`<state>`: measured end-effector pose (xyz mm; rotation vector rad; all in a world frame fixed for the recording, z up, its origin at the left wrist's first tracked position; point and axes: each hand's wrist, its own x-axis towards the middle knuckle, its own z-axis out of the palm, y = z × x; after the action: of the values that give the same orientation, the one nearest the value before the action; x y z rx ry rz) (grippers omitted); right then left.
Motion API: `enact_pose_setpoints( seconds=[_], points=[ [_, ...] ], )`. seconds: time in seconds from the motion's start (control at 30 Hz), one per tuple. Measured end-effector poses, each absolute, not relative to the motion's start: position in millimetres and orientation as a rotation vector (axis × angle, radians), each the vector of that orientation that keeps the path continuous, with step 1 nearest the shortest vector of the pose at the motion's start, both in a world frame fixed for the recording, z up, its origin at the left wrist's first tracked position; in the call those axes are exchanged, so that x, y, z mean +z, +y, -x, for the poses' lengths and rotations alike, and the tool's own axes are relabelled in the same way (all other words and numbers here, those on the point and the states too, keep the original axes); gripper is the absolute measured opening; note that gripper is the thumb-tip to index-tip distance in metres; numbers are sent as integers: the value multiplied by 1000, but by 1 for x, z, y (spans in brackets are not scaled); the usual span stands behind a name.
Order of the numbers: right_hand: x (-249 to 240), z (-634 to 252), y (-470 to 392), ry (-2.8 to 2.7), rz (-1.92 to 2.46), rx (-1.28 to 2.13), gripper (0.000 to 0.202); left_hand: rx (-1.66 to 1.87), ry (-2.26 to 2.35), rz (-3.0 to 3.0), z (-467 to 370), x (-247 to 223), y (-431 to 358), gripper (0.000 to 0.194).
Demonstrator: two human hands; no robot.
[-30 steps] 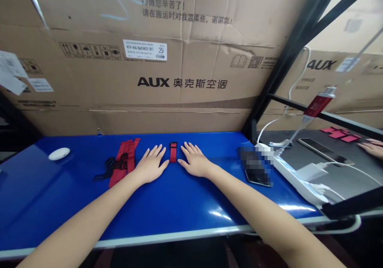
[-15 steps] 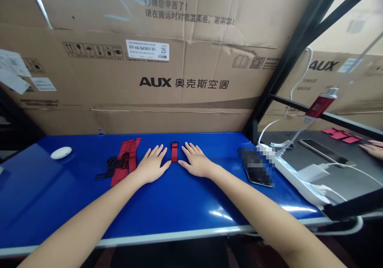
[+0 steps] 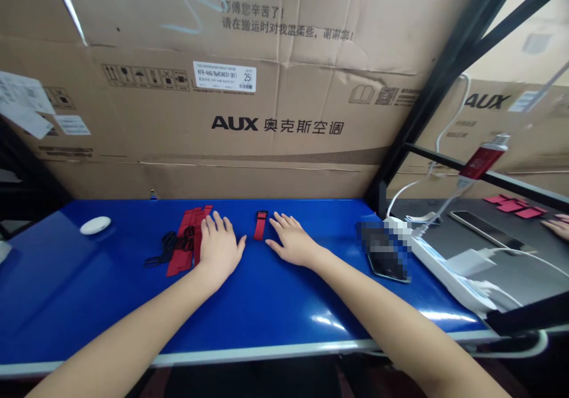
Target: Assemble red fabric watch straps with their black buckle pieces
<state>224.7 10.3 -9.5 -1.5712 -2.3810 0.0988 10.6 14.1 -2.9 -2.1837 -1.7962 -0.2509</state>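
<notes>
A short red strap with a black buckle at its far end (image 3: 259,227) lies on the blue tabletop (image 3: 284,303) between my hands. My right hand (image 3: 291,241) rests just right of it, fingers spread, holding nothing. On the other side my left hand (image 3: 220,247) is open, with its fingers over the right edge of a bundle of red straps (image 3: 180,261). Whether the fingers touch the bundle I cannot tell. Black buckles (image 3: 189,238) lie on the bundle, partly beside my left wrist, and a dark clip-like piece (image 3: 166,247) sticks out to its left.
A round white object (image 3: 95,225) sits at the far left. To the right lie a phone (image 3: 386,261) and a white power strip (image 3: 448,273) with cables. A cardboard box (image 3: 284,89) stands behind. Another person's hand (image 3: 558,227) is near red pieces (image 3: 515,205) on the neighbouring table.
My left hand has moved left, away from the short strap and onto the edge of the red bundle. My right hand stays nearly in place. The view has shifted slightly.
</notes>
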Motion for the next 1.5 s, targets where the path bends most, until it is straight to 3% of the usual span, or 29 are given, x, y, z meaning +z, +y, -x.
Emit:
enact_pose_setpoints(
  seconds=[0.1, 0.27, 0.57, 0.73, 0.87, 0.97, 1.1, 1.23, 1.37, 1.5],
  points=[
    [-5, -213, 6, -2445, 1327, -32, 55, -131, -1930, 2035, -15, 7, -1, 67],
    [-4, -207, 5, -2543, 1209, 77, 48, -123, -1968, 2154, -15, 8, -5, 65],
    [-1, -270, 34, -2221, 1865, 186, 50, -224, -1590, 2562, -18, -10, 2, 52],
    [2, -290, 41, -2115, 2087, 133, 48, -385, -1276, 3043, -13, -9, 10, 63],
    [-1, -278, 37, -2179, 1758, 107, 50, -525, -1136, 3245, -16, -7, 12, 72],
    [-5, -256, 30, -2281, 1377, 178, 46, -653, -1048, 3269, -21, -3, 14, 67],
    [-11, -232, 22, -2346, 1213, 279, 37, -746, -1260, 3033, -1, 18, 28, 39],
    [-13, -228, 21, -2308, 1253, 412, 15, -571, -1685, 2852, 59, 51, 49, 19],
    [-5, -238, 22, -2280, 1307, 420, 9, -290, -2002, 2928, 106, 67, 58, 23],
    [11, -250, 17, -2328, 1337, 266, 10, -212, -2032, 2968, 110, 63, 57, 31]
  ],
)
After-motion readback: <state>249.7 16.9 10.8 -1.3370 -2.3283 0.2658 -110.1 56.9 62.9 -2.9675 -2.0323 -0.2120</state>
